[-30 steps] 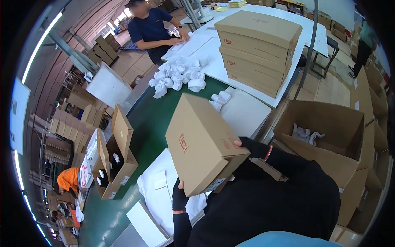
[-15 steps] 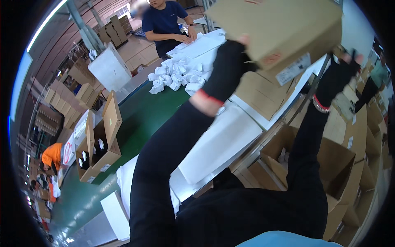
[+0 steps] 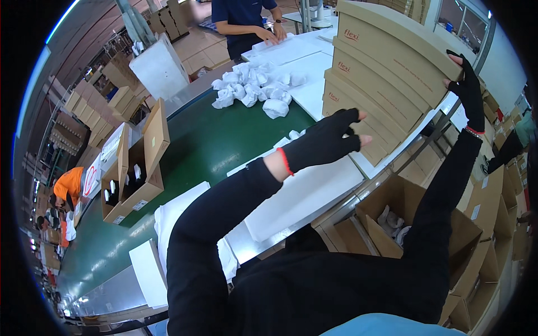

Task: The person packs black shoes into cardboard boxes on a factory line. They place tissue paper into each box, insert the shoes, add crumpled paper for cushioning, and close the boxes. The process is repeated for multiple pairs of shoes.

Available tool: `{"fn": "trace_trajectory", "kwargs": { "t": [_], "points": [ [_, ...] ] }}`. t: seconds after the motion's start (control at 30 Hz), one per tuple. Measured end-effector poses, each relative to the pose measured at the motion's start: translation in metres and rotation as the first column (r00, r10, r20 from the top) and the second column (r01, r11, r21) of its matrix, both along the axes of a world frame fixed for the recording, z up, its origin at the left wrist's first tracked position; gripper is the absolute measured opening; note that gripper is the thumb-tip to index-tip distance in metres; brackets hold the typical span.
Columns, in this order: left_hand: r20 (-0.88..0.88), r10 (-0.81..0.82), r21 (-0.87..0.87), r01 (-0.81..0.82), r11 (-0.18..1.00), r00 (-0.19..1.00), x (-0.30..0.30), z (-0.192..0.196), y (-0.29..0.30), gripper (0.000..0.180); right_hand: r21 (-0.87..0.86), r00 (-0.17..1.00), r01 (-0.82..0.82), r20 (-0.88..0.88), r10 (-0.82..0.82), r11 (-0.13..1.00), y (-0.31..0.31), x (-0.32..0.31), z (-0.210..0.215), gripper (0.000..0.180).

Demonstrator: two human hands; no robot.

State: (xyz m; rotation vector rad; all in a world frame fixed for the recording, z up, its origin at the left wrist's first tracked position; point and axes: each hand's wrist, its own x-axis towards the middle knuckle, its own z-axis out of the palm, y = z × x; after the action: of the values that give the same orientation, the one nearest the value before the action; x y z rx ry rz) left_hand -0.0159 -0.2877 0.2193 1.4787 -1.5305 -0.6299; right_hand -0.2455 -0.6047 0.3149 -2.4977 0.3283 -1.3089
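A stack of several lidded brown cardboard boxes (image 3: 376,87) stands at the right end of the white table, its boxes slightly out of line. My right hand (image 3: 468,92), in a black fingerless glove, rests spread fingers against the right end of the top box (image 3: 400,35). In front of the stack's lower left part is my left hand (image 3: 330,140), gloved alike, its fingers apart and nothing in them. White sheets (image 3: 305,193) lie below my left forearm. Left of the stack, crumpled white paper bundles (image 3: 252,84) form a pile.
A green conveyor belt (image 3: 196,151) runs to the lower left, carrying an open carton (image 3: 137,193) with dark contents. Beside me on the right stands another open carton (image 3: 386,196) with crumpled paper inside. Across the table, a person in dark blue (image 3: 241,17) handles white paper.
The brown cardboard that both hands held up, tilted, now rests in the upright stack. My left hand has let go and moved lower; my right hand has moved up along the stack's end.
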Motion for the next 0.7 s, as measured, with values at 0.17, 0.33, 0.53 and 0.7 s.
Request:
{"fn": "trace_trajectory", "kwargs": {
  "t": [0.17, 0.33, 0.53, 0.7],
  "points": [
    [-0.05, 0.038, 0.068, -0.035, 0.997, 0.998, 0.038, -0.024, 0.044, 0.064, -0.009, 0.986, 0.161, 0.054, -0.161, 0.987, -0.02, 0.017, -0.009, 0.048],
    [-0.005, 0.091, 0.168, -0.089, 0.982, 0.996, 0.058, -0.035, 0.093, 0.063, -0.187, 0.972, 0.216, 0.13, -0.194, 0.958, -0.047, 0.032, -0.009, 0.046],
    [0.322, 0.065, 0.367, -0.188, 0.911, 0.945, 0.118, -0.119, 0.195, 0.069, -0.477, 0.798, 0.599, 0.418, -0.434, 0.643, 0.134, 0.117, -0.068, 0.064],
    [0.686, 0.213, 0.464, -0.644, 0.608, 0.696, 0.238, -0.225, 0.354, 0.073, -0.012, 0.989, -0.095, -0.118, 0.093, 0.995, 0.217, 0.213, -0.26, 0.076]
  ]
}}
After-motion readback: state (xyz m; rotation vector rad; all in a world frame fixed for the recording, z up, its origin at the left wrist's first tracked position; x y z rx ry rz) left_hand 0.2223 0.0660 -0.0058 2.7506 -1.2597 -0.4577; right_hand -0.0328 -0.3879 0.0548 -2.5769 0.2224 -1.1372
